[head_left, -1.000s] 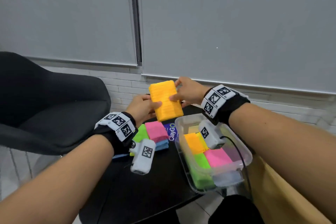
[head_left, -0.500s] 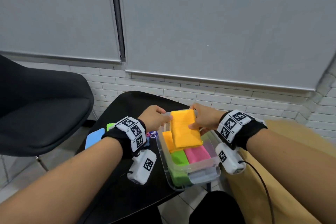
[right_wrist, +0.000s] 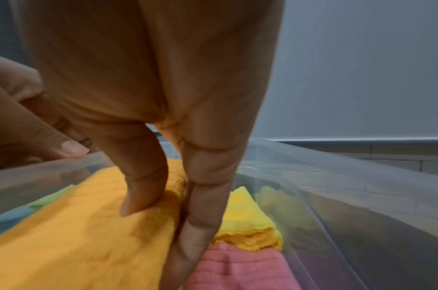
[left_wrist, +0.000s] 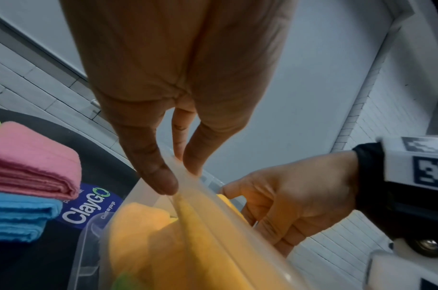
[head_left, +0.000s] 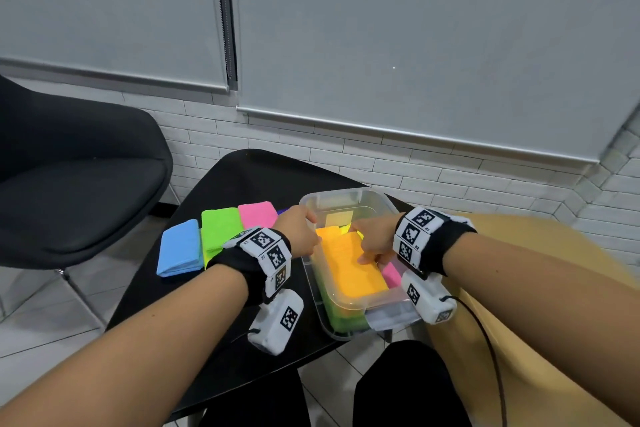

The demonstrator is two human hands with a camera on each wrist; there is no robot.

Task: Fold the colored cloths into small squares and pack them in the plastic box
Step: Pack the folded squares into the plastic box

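Pressing the orange cloth [head_left: 349, 270] flat inside the plastic box [head_left: 346, 192], long axis along the box's length, the right hand [head_left: 375, 243] pinches its right edge while the left hand [head_left: 299, 230] pinches the box's left rim. Folded cloths [head_left: 220, 227] left of the box lie nearer the left hand.

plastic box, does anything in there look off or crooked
Only the top orange cloth: it lies as a long rectangle, not a small square, over the packed cloths in the plastic box, with the right hand on it. Nothing looks spilled or damaged.
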